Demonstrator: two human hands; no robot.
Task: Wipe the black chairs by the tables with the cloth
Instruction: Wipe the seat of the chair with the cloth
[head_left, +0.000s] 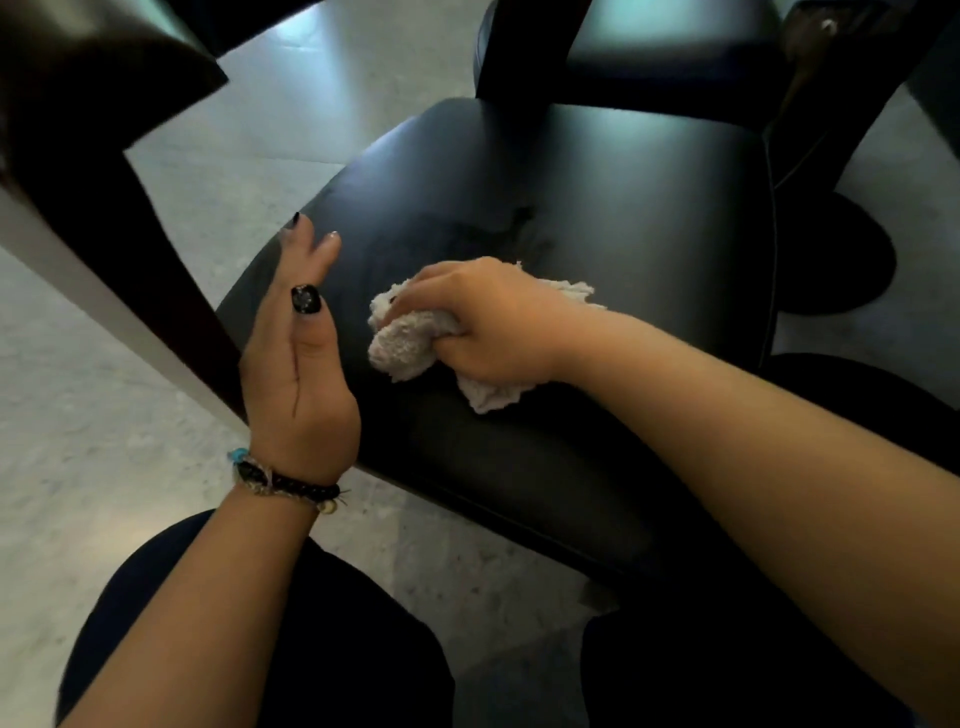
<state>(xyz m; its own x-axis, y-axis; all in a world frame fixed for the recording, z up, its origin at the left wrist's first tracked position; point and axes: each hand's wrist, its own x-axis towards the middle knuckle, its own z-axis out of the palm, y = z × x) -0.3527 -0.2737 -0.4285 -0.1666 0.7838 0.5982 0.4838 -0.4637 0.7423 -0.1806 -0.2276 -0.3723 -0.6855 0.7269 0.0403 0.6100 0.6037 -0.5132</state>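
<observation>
From my head camera, a pale speckled floor spreads under everything, catching soft light near the top of the view. A dark table edge with a pale underside cuts across the upper left, and beyond the near seat a second black chair stands at the top. A round dark base sits on the floor at the right.

The black chair seat I am working on fills the middle of the view, its padded surface slightly glossy, with a faint smeared patch just above the cloth.

My right hand lies on the seat with its fingers curled tight around the white cloth. The cloth is bunched up inside my grip: a thick wad bulges out to the left past my knuckles, a flap sticks out below near my wrist, and a frayed edge shows beyond the back of my hand on the right. The wad presses against the seat, left of its centre.

My left hand stands just beside the cloth on its left, at the seat's left edge, close to the table edge. Its fingers are straight and relaxed, holding nothing, the palm turned toward the cloth; I cannot tell whether it touches the seat. A dark beaded bracelet circles that wrist, and my nails are painted black.

My dark trousers fill the bottom of the view.
</observation>
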